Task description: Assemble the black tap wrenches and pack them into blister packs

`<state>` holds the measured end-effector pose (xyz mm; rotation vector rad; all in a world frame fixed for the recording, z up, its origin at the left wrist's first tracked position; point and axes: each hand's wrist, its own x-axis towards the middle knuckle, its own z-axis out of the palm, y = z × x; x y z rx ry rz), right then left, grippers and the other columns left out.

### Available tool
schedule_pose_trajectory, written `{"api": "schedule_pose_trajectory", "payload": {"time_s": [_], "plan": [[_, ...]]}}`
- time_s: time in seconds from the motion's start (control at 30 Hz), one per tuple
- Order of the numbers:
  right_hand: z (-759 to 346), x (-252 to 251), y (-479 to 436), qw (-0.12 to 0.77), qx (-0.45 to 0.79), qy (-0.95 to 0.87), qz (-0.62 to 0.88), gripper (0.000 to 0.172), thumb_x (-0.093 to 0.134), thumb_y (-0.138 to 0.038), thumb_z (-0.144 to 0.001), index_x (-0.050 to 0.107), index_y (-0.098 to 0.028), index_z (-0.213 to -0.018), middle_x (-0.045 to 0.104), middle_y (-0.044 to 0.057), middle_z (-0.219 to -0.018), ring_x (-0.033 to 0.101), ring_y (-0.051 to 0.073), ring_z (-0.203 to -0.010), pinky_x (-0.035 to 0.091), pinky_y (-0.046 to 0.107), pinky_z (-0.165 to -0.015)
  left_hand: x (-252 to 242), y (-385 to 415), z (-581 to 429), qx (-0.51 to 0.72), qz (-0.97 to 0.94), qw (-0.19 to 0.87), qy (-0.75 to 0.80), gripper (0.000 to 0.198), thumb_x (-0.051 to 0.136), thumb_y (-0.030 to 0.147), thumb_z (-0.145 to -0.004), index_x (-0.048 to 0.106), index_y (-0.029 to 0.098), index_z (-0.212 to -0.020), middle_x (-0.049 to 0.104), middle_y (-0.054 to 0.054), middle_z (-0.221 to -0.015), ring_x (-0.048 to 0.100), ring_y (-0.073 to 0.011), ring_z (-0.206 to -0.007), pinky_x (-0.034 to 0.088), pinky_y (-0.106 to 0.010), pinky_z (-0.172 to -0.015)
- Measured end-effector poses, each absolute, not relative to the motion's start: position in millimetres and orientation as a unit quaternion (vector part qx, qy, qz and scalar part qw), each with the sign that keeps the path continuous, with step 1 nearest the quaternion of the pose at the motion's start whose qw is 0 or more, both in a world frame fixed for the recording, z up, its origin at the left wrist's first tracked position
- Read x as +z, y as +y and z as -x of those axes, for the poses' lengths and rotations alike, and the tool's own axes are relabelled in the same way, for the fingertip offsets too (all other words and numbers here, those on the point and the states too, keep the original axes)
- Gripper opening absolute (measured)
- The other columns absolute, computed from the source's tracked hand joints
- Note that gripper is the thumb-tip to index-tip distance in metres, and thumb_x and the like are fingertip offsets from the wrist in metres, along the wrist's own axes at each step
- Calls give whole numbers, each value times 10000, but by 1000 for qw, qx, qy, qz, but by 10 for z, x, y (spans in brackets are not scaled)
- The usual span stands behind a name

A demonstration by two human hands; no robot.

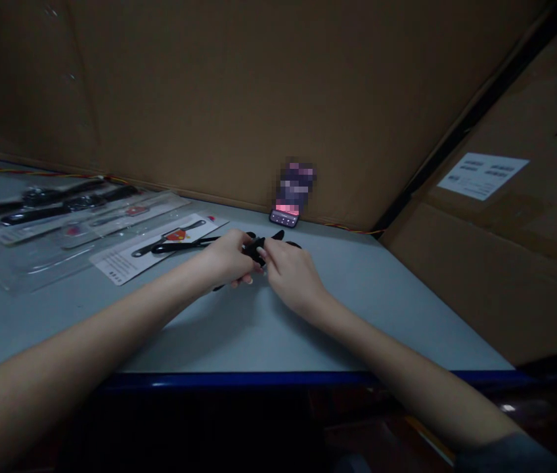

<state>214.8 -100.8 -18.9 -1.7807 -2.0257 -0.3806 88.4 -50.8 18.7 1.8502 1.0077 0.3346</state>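
Note:
Near the middle of the pale table (200, 348), my left hand (232, 257) and my right hand (291, 272) meet around a black item (255, 249). Fingers of both hands are closed on it, and they hide much of its shape. Dark ends stick out beyond the fingers, one upward between the hands. A black handle (175, 247) extends to the left of my left hand, over a printed card (145, 246) that shows a black-handled tool. Whether this handle joins the held item I cannot tell.
Clear plastic packaging (37, 263) and several packaged black-handled tools (52, 211) lie at the left. A lit phone (291, 197) leans on the cardboard wall (200, 98) behind. Yellow and red wires (347, 227) run along the back edge. A labelled cardboard box (519, 230) stands right.

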Motion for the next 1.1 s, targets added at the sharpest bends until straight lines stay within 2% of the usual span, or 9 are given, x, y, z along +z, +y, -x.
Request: {"api": "schedule_pose_trajectory", "payload": {"time_s": [0.23,0.33,0.43,0.53,0.63,0.7,0.8,0.9,1.1], "plan": [[-2256,-158,-937,285,-98,-736,606,224,397,-254,-893,510,-172,-719,587,32,-699,501,138,-628,265,258,-559,79,-416,-904,187,-767,468,396,265,588,108,-721,529,100,-979,420,93,-332,407,-90,-263,286,-165,-294],[-2434,-72,-887,403,18,-710,577,339,438,-422,-871,484,-187,-632,484,-19,-560,444,105,-536,283,238,-525,136,-394,-842,209,-746,527,350,216,592,150,-733,542,124,-941,489,64,-395,388,-72,-268,276,-165,-283],[-2608,11,-832,537,162,-596,575,392,463,-560,-809,503,-196,-669,402,-56,-476,385,84,-426,292,228,-462,211,-393,-774,236,-695,609,299,210,601,167,-725,547,139,-926,543,43,-473,351,-49,-275,240,-164,-269],[-2635,49,-808,529,339,-534,566,458,522,-642,-713,544,-185,-723,494,-30,-508,440,88,-416,302,231,-437,241,-386,-735,222,-664,657,278,183,621,187,-698,561,143,-866,440,72,-378,306,-53,-259,194,-168,-251],[-2530,37,-828,533,428,-528,504,420,593,-594,-683,559,-182,-758,542,-14,-563,470,88,-459,323,229,-456,228,-364,-728,201,-650,685,261,122,589,194,-711,571,141,-818,407,74,-350,311,-58,-257,227,-166,-251],[-2470,16,-847,560,449,-506,478,362,631,-533,-682,551,-185,-743,525,-25,-558,452,80,-470,317,223,-459,217,-354,-730,187,-644,698,251,101,573,187,-723,569,132,-807,482,51,-399,323,-49,-259,250,-163,-252],[-2457,-5,-862,585,469,-481,454,281,670,-431,-678,574,-187,-779,524,-28,-585,452,81,-514,317,218,-479,211,-351,-725,175,-646,707,227,125,576,202,-753,551,126,-849,668,-35,-679,360,-21,-278,275,-153,-253],[-2481,5,-873,584,482,-482,440,268,688,-351,-659,609,-181,-850,543,-21,-638,453,82,-544,316,218,-492,205,-342,-716,156,-648,716,205,145,558,219,-792,533,123,-898,692,-97,-875,383,-7,-290,300,-141,-256],[-2447,28,-906,603,466,-474,441,234,704,-292,-623,604,-187,-806,547,-25,-661,440,79,-548,321,224,-503,174,-256,-714,116,-595,779,157,136,505,155,-823,492,137,-957,691,-95,-842,335,4,-266,261,-108,-237]]}}
